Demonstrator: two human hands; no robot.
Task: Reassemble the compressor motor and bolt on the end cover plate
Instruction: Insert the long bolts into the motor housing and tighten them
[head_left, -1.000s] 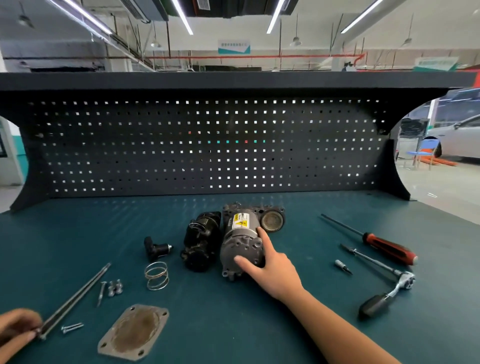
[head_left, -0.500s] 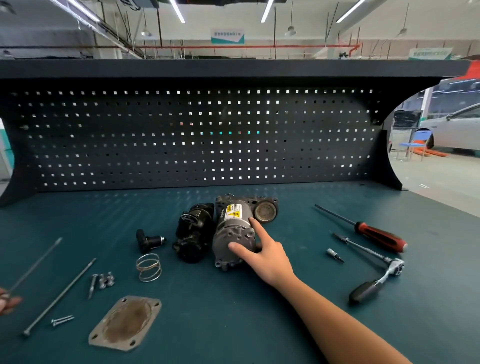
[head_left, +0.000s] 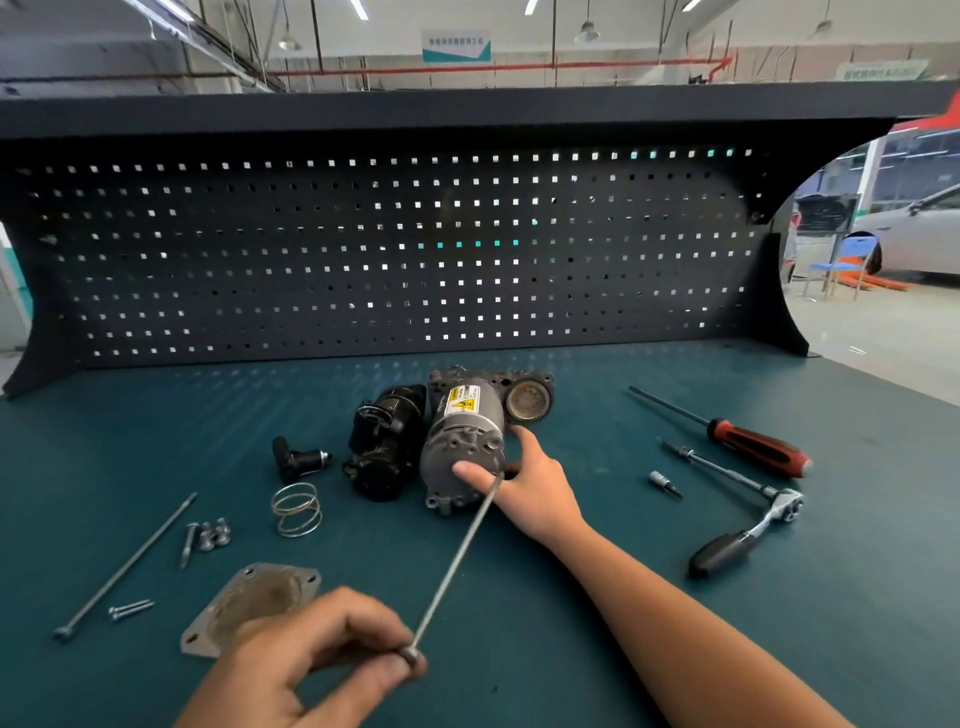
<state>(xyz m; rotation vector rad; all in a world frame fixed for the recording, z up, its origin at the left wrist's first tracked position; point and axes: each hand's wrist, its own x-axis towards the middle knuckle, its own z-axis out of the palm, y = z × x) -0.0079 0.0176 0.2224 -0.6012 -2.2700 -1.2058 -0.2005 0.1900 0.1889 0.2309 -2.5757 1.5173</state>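
Note:
A grey compressor motor (head_left: 465, 441) with a yellow warning label lies on the green bench, end face toward me. My right hand (head_left: 530, 480) grips its near end, thumb on the face. My left hand (head_left: 311, 660) pinches the head of a long thin bolt (head_left: 457, 561), whose tip reaches the right edge of the motor's end face. A second long bolt (head_left: 124, 566) lies at the left. The flat end cover plate (head_left: 249, 603) rests near the front, partly behind my left hand. A black motor part (head_left: 384, 441) lies left of the grey housing.
A wire spring (head_left: 296, 509), a small black fitting (head_left: 296, 460) and several short screws (head_left: 208, 535) lie left of centre. At the right are a red-handled screwdriver (head_left: 748, 447), a ratchet (head_left: 748, 530) and a loose bit (head_left: 665, 483). A pegboard (head_left: 395, 249) stands behind.
My left hand has carried one long bolt from the far left edge to the centre and brought its tip to the motor's end face. My right hand stays on the motor.

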